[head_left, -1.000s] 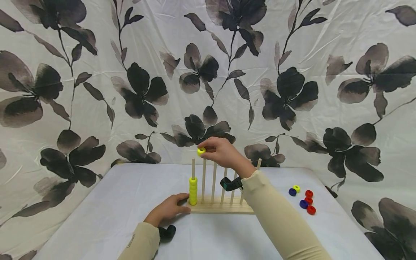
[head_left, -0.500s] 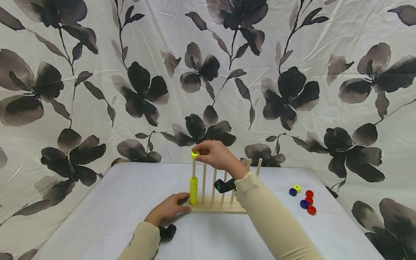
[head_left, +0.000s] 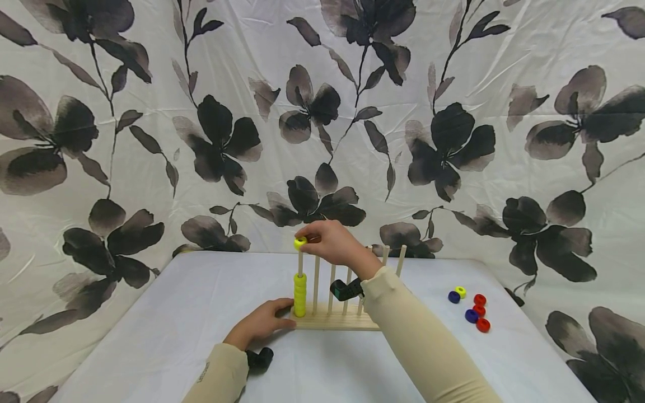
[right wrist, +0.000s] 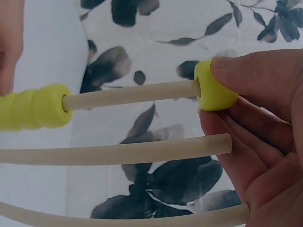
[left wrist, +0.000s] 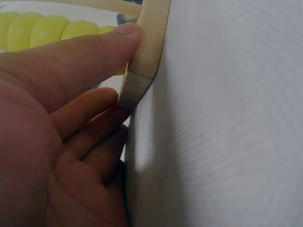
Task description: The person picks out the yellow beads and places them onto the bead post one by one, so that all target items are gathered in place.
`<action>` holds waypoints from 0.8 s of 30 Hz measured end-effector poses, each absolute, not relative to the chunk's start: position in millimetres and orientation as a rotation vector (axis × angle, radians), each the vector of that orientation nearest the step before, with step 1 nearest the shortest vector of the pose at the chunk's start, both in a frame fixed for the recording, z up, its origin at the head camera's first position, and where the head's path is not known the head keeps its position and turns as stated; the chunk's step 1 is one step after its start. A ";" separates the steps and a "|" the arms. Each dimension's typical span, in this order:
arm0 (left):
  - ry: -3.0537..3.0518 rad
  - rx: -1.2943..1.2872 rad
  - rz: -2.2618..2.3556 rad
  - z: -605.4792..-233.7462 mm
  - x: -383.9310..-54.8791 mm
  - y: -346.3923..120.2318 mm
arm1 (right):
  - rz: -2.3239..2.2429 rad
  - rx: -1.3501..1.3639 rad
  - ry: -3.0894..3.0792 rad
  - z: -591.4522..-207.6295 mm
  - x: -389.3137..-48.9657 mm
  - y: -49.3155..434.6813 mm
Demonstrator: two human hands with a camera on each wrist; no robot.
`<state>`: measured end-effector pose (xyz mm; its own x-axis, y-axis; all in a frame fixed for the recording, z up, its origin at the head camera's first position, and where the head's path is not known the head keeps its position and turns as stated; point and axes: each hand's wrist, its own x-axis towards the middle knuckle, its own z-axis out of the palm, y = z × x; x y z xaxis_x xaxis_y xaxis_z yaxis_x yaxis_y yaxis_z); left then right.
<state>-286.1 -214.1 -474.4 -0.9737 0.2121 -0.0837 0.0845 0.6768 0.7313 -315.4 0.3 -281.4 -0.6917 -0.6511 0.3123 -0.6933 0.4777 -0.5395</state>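
My right hand (head_left: 335, 243) pinches a yellow bead (right wrist: 215, 87) between thumb and fingers. The right wrist view shows the tip of the leftmost peg (right wrist: 132, 94) inside the bead's hole. Lower on that same peg sits a stack of yellow beads (head_left: 299, 296), with bare wood between stack and held bead. A wooden peg rack (head_left: 335, 322) carries the upright pegs in a row. At its left end my left hand (head_left: 264, 323) holds the base, the thumb on the near edge and the fingers behind, as the left wrist view (left wrist: 85, 61) has it. My right forearm covers the rack's right part.
Loose beads lie on the white table (head_left: 201, 296) to the right of the rack: one yellow bead (head_left: 461, 291), a couple of blue beads (head_left: 471, 317) and red beads (head_left: 482, 325). A flowered cloth (head_left: 242, 140) hangs behind the table.
My right hand has moved left with the yellow bead, from above the second peg to the leftmost peg, then slightly down onto its tip. My left hand has stayed in place.
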 end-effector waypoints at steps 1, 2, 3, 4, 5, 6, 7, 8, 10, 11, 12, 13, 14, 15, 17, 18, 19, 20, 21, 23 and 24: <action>2.727 0.243 1.176 -474.2 -285.9 -213.9 | 1.010 1.205 -2.642 -281.7 -315.3 0.3; 2.727 0.240 1.176 -473.9 -285.6 -213.7 | 1.009 1.207 -2.639 -282.0 -315.3 0.3; 2.727 0.240 1.176 -473.6 -285.4 -213.6 | 1.004 1.209 -2.635 -282.2 -315.3 0.2; 2.727 0.235 1.176 -473.4 -285.3 -213.4 | 0.996 1.209 -2.631 -282.5 -315.4 0.1; 2.727 0.232 1.175 -473.2 -285.2 -213.2 | 0.992 1.208 -2.628 -282.5 -315.2 0.0; 2.727 0.229 1.174 -473.2 -285.1 -213.2 | 0.987 1.208 -2.627 -282.8 -315.2 -0.2; 2.728 0.229 1.173 -473.1 -285.1 -213.1 | 0.981 1.207 -2.626 -283.1 -315.3 -0.5; 2.728 0.230 1.174 -473.0 -285.0 -213.2 | 0.977 1.207 -2.626 -283.2 -315.1 -0.7; 2.730 0.233 1.171 -473.2 -285.0 -213.4 | 0.957 1.201 -2.628 -283.4 -314.8 -0.8; 2.731 0.235 1.171 -473.4 -285.1 -213.4 | 0.951 1.199 -2.628 -283.3 -314.6 -0.7; 2.732 0.237 1.171 -473.5 -285.2 -213.4 | 0.939 1.197 -2.628 -283.5 -314.7 -0.7; 2.733 0.239 1.170 -473.5 -285.3 -213.4 | 0.929 1.196 -2.627 -283.4 -314.5 -0.4; 2.733 0.239 1.170 -473.7 -285.5 -213.3 | 0.919 1.195 -2.627 -283.4 -314.3 -0.2; 2.735 0.238 1.168 -473.9 -285.6 -213.3 | 0.910 1.195 -2.626 -283.3 -314.2 0.1; 2.737 0.238 1.163 -474.0 -285.7 -213.3 | 0.905 1.202 -2.621 -283.1 -314.0 0.6; 2.738 0.237 1.163 -474.0 -285.7 -213.3 | 0.902 1.202 -2.622 -283.0 -313.9 0.8; 2.737 0.236 1.163 -474.1 -285.7 -213.3 | 0.902 1.203 -2.622 -283.0 -313.7 1.0; 2.739 0.236 1.162 -474.3 -285.8 -213.3 | 0.900 1.204 -2.624 -282.9 -313.5 1.3; 2.740 0.236 1.161 -474.3 -285.8 -213.5 | 0.894 1.202 -2.624 -282.7 -313.2 1.7; 2.739 0.236 1.165 -474.6 -285.9 -213.6 | 0.877 1.195 -2.624 -282.3 -312.4 2.7; 2.739 0.235 1.167 -474.9 -286.0 -213.8 | 0.871 1.190 -2.626 -282.1 -312.0 3.4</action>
<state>-286.0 -213.8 -474.9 -0.9757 0.2038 -0.0804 0.0831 0.6839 0.7248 -312.0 3.4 -282.1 -0.6804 -0.6488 0.3407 -0.7238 0.5223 -0.4508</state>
